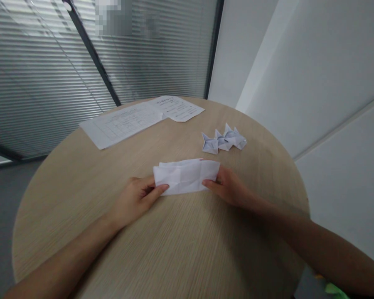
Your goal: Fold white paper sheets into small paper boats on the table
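A folded sheet of white paper, creased and roughly rectangular, is held between both hands above the table. My left hand pinches its left end, thumb on the near face and the other fingers mostly hidden behind. At the right end, my right hand grips it the same way, with the thumb in front. A second layer shows along the paper's top edge. Beyond my right hand, several folded paper pieces with pointed tips stand in a row on the table.
The round wooden table carries printed sheets near its far left edge. Behind it is a glass partition with blinds. A white wall rises close along the right side.
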The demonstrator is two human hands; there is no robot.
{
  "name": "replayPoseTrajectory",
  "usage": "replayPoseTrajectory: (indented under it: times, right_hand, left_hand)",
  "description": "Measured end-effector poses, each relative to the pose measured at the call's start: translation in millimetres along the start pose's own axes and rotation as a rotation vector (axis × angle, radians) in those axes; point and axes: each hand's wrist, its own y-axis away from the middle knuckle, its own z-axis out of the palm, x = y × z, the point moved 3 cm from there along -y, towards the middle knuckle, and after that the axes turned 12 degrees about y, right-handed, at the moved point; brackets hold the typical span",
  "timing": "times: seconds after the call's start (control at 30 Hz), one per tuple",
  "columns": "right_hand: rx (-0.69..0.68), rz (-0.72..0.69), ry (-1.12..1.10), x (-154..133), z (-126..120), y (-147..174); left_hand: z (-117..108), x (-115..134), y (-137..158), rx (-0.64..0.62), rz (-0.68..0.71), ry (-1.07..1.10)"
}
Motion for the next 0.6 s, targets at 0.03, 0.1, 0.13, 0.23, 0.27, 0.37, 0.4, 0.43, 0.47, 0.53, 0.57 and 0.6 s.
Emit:
replayPoseTrajectory:
  times: [0.03,0.1,0.13,0.23,0.27,0.37,0.4,0.43,0.47,0.53,0.57,0.6]
  right_hand:
    - [0.007,0.067,0.029,-0.7,1.4,-1.2]
    - [-0.002,0.141,0.118,-2.3,4.6,-2.5]
    - [-0.004,0.154,0.164,-2.9,5.9,-2.7]
    - [0.071,0.125,0.283,-4.5,7.7,-2.0]
    - [0.121,0.107,0.328,-5.5,7.6,-1.7]
    - [0.207,-0.029,0.487,-13.6,10.7,-2.5]
    - [0.198,-0.102,0.538,-17.7,13.5,-3.5]
    - [0.164,-0.187,0.581,-22.1,17.3,-4.8]
    - [0.104,-0.278,0.610,-26.1,22.1,-6.0]
    - [-0.045,-0.425,0.627,-31.2,31.8,-7.4]
    - [-0.113,-0.471,0.625,-31.8,35.5,-7.7]
    - [-0.163,-0.491,0.623,-31.1,38.0,-7.7]
  left_hand:
    - [-0.1,-1.7,0.1,0.046,-0.047,-0.010]
    - [-0.6,-5.4,0.2,0.152,-0.097,-0.109]
    - [-0.7,-6.8,0.0,0.195,-0.092,-0.195]
    - [3.3,-9.2,-2.3,0.182,0.023,-0.464]
    - [6.0,-10.2,-3.2,0.130,0.071,-0.523]
    - [15.2,-14.4,-5.2,-0.083,0.169,-0.591]
    - [17.9,-15.8,-5.7,-0.148,0.181,-0.594]
    - [20.2,-17.0,-6.0,-0.203,0.181,-0.592]
    - [22.0,-17.8,-6.3,-0.246,0.174,-0.589]
    - [23.8,-18.0,-7.0,-0.295,0.145,-0.585]
    - [23.7,-17.6,-7.3,-0.302,0.127,-0.586]
    - [23.1,-17.0,-7.5,-0.303,0.110,-0.588]
